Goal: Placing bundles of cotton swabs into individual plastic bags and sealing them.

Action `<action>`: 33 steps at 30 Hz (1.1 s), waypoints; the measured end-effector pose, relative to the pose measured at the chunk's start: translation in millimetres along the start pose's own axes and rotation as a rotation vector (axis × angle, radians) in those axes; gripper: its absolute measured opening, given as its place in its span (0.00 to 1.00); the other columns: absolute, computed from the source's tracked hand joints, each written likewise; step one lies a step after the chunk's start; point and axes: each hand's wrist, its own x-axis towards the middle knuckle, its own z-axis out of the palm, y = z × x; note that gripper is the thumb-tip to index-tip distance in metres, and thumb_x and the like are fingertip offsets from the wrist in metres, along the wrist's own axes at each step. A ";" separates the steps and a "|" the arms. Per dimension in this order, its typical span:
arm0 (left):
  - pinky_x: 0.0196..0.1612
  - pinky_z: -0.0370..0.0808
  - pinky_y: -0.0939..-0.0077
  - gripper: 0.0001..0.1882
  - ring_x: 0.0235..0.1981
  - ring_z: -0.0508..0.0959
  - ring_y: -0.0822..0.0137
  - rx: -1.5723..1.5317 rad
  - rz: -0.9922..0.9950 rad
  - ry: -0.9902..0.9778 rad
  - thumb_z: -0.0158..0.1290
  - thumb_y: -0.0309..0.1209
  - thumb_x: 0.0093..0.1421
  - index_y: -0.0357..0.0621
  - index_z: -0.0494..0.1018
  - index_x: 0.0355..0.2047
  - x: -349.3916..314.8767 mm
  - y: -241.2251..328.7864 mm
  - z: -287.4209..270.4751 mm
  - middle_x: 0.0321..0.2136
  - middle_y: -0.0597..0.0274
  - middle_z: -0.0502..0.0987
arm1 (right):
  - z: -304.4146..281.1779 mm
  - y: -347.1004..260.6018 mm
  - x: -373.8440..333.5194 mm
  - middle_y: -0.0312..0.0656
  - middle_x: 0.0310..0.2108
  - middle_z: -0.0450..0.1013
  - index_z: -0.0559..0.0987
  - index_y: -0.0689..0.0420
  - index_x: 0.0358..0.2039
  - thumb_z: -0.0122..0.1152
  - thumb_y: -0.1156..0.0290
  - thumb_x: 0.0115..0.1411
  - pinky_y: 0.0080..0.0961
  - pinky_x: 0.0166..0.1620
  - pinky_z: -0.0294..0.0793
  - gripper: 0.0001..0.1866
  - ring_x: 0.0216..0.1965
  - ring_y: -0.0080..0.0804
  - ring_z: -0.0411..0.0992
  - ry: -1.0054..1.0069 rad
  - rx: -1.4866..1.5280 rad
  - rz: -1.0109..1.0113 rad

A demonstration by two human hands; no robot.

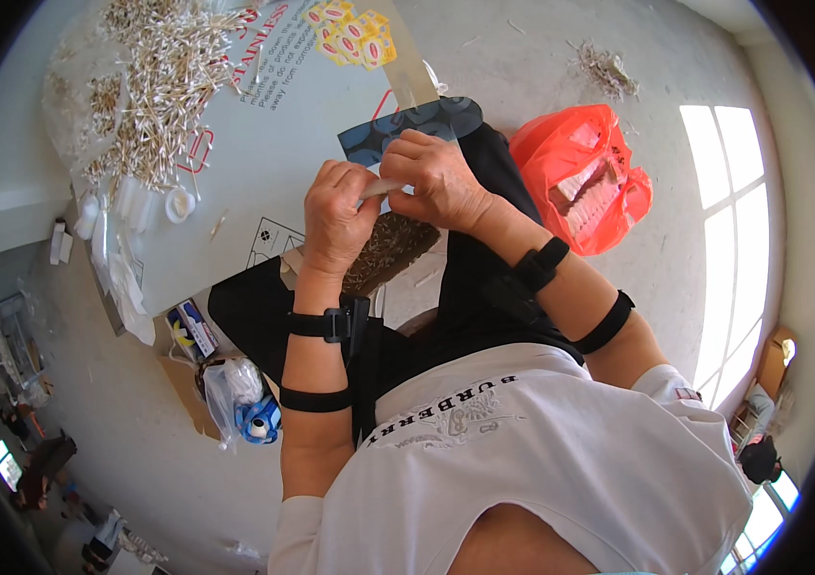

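Observation:
Both my hands meet over the near edge of the table. Between them is a small whitish, tube-shaped piece (382, 188), mostly covered by fingers; its kind I cannot make out. My left hand (338, 216) pinches one end. My right hand (434, 180) has its fingers closed round the other end. Just beyond them lies a dark blue patterned strip (431, 119). Below my hands, between my legs, a container of brown bits (390, 251) shows in part. A big loose heap of cotton swabs (163, 91) spreads over clear plastic at the far left of the table.
Yellow-and-white stickers (355, 36) lie at the table's far edge. A small white roll (179, 204) and clear plastic cylinders (134, 204) sit left. On the floor stand a red plastic bag (547, 144) with packs inside and a cardboard box (189, 393). Scraps (607, 72) lie beyond.

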 end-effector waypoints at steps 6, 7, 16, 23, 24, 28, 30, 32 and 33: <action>0.33 0.74 0.62 0.10 0.31 0.75 0.54 0.026 0.035 -0.015 0.62 0.18 0.42 0.39 0.73 0.25 2.4 -0.4 -4.3 0.25 0.57 0.75 | 1.3 5.2 -1.0 0.41 0.27 0.69 0.73 0.58 0.25 0.64 0.74 0.39 0.36 0.34 0.72 0.10 0.32 0.43 0.69 0.019 0.025 -0.001; 0.33 0.74 0.62 0.10 0.31 0.75 0.54 0.026 0.036 -0.015 0.62 0.18 0.42 0.39 0.73 0.25 2.0 -0.3 -3.9 0.25 0.57 0.75 | 2.4 6.0 -1.7 0.42 0.27 0.69 0.73 0.58 0.25 0.64 0.75 0.40 0.37 0.34 0.72 0.10 0.32 0.43 0.69 0.016 0.029 0.000; 0.34 0.74 0.63 0.12 0.31 0.75 0.53 -0.052 -0.084 0.001 0.63 0.18 0.43 0.39 0.74 0.29 -2.8 -3.6 -3.0 0.27 0.58 0.76 | 2.4 8.3 -1.5 0.42 0.27 0.70 0.74 0.58 0.28 0.63 0.77 0.43 0.37 0.36 0.73 0.09 0.33 0.45 0.71 0.009 0.069 0.034; 0.34 0.74 0.63 0.12 0.31 0.76 0.54 -0.119 -0.167 0.026 0.64 0.18 0.44 0.39 0.74 0.29 -5.2 -4.9 -0.9 0.27 0.58 0.77 | 3.0 9.9 -4.8 0.43 0.29 0.74 0.76 0.60 0.30 0.64 0.79 0.43 0.35 0.36 0.74 0.11 0.34 0.45 0.73 0.038 0.168 0.101; 0.34 0.74 0.64 0.11 0.30 0.76 0.54 -0.139 -0.190 0.040 0.64 0.19 0.45 0.39 0.74 0.28 -5.4 -4.8 -0.6 0.27 0.58 0.77 | 2.9 10.1 -4.9 0.43 0.29 0.74 0.76 0.60 0.30 0.64 0.79 0.43 0.35 0.36 0.74 0.11 0.34 0.45 0.73 0.038 0.169 0.100; 0.33 0.73 0.64 0.11 0.28 0.76 0.54 -0.139 -0.198 0.054 0.64 0.19 0.44 0.39 0.74 0.27 -6.5 -4.8 1.1 0.26 0.58 0.77 | 1.5 10.3 -4.1 0.44 0.28 0.74 0.76 0.59 0.29 0.63 0.78 0.43 0.37 0.38 0.74 0.09 0.34 0.46 0.73 0.009 0.210 0.131; 0.32 0.73 0.65 0.11 0.28 0.76 0.55 -0.099 -0.154 0.061 0.65 0.20 0.44 0.40 0.74 0.26 -5.5 -6.0 0.7 0.25 0.58 0.77 | 2.4 11.2 -4.1 0.44 0.27 0.74 0.75 0.59 0.28 0.63 0.76 0.44 0.39 0.40 0.74 0.09 0.36 0.48 0.73 -0.006 0.205 0.131; 0.32 0.73 0.65 0.11 0.28 0.76 0.54 -0.081 -0.147 0.051 0.65 0.20 0.44 0.40 0.74 0.26 -6.1 -6.2 -0.7 0.25 0.58 0.76 | 5.2 11.8 -4.2 0.44 0.28 0.74 0.75 0.61 0.28 0.63 0.80 0.43 0.34 0.35 0.73 0.09 0.33 0.46 0.73 0.006 0.187 0.089; 0.31 0.73 0.65 0.11 0.28 0.76 0.54 -0.063 -0.140 0.041 0.65 0.20 0.44 0.40 0.74 0.26 -6.2 -6.5 -1.2 0.24 0.57 0.76 | 4.8 11.8 -4.2 0.44 0.28 0.74 0.75 0.61 0.28 0.63 0.80 0.43 0.34 0.35 0.73 0.09 0.33 0.46 0.73 0.006 0.187 0.090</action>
